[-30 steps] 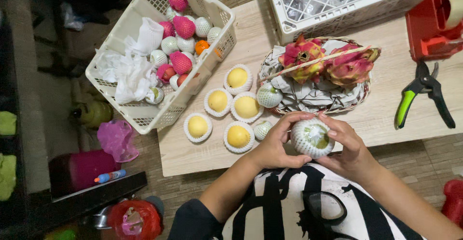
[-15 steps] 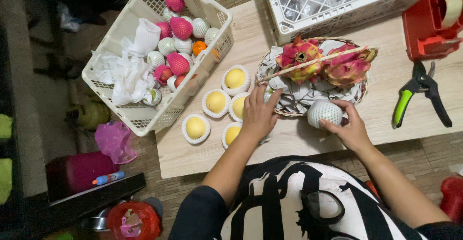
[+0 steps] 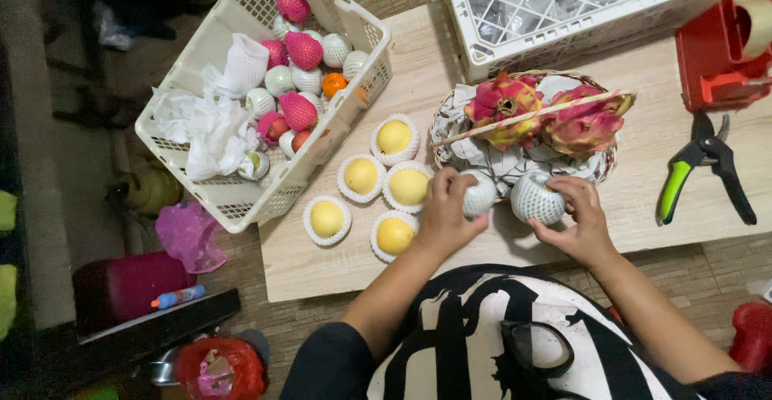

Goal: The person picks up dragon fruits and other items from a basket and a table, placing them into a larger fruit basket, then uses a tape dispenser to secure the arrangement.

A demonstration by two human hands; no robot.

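On pale wooden table (image 3: 635, 199), tiled floor (image 3: 322, 320)

Black short-sleeved shirt, bold white lettering across the front, forearms bare, left hand (image 3: 445, 215), right hand (image 3: 581, 221)

Both hands reach forward, left hand (image 3: 445, 211) and right hand (image 3: 577, 217) each curled, apparently gripping; forearms converge.

Five yellow fruits (image 3: 393, 185) in foam cups on table (image 3: 418, 54), w/ crate (image 3: 241, 199) of netted fruit overhanging its left edge. Two dragon fruits (image 3: 547, 114) in wicker basket (image 3: 441, 118). Pruners (image 3: 701, 163) at right, near red tape dispenser (image 3: 712, 58). White crate (image 3: 515, 42) behind basket.
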